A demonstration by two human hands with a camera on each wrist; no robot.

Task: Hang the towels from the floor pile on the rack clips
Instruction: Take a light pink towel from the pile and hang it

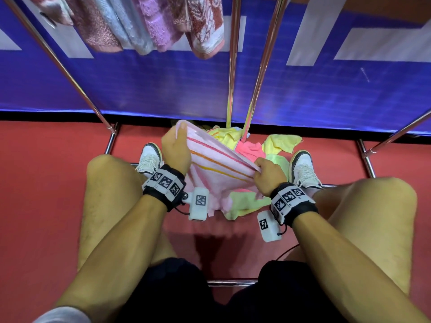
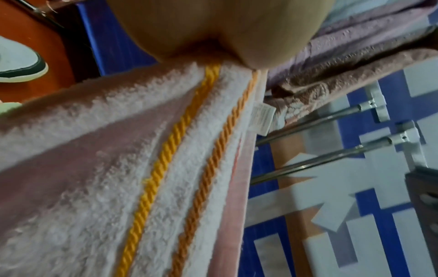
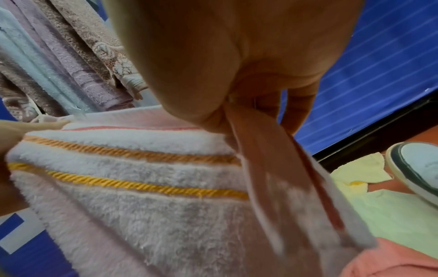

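A pale pink towel with orange and red corded stripes is stretched between my two hands above the floor pile. My left hand grips its far left corner, thumb on top. My right hand pinches the opposite end, bunched between thumb and fingers. The left wrist view shows the towel running out of my closed palm. In the right wrist view the towel is pinched at the fingers. The pile holds yellow, light green and coral pink towels between my shoes.
Several towels hang from the rack top at upper left. Chrome rack poles rise just behind the pile, with base bars on the red floor. A blue and white banner stands behind. My knees flank the pile.
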